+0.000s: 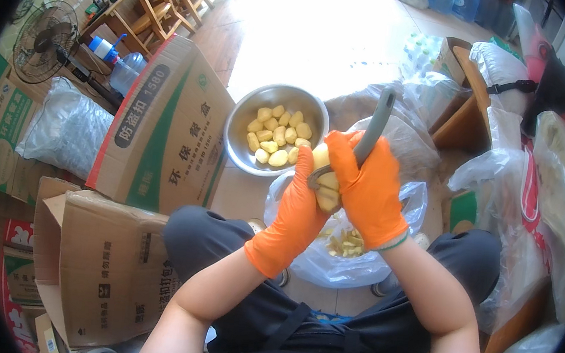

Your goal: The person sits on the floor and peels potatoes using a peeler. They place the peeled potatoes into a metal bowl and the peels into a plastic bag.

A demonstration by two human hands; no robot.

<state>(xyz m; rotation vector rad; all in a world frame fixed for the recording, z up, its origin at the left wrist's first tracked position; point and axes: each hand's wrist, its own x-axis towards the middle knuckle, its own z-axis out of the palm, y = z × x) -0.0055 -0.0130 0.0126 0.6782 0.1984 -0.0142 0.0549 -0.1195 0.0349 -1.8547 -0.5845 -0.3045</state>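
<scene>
My left hand (296,219), in an orange glove, grips a partly peeled potato (326,191) from the left and below. In an orange glove too, my right hand (372,186) holds a peeler (374,127) by its grey handle, which points up and away. The peeler's head lies against the potato. Beneath both hands a translucent plastic bag (337,270) hangs or stands open between my legs, with peelings (348,243) inside. Just beyond my left hand, a steel bowl (237,143) contains several peeled potatoes (279,135).
Large cardboard boxes (162,138) stand close on my left, with a floor fan (49,41) and a water jug (128,70) behind them. Wooden chairs (155,8) are farther back. To my right are plastic-wrapped goods (561,206) and a brown wooden panel (462,112). Bright light washes out the floor ahead.
</scene>
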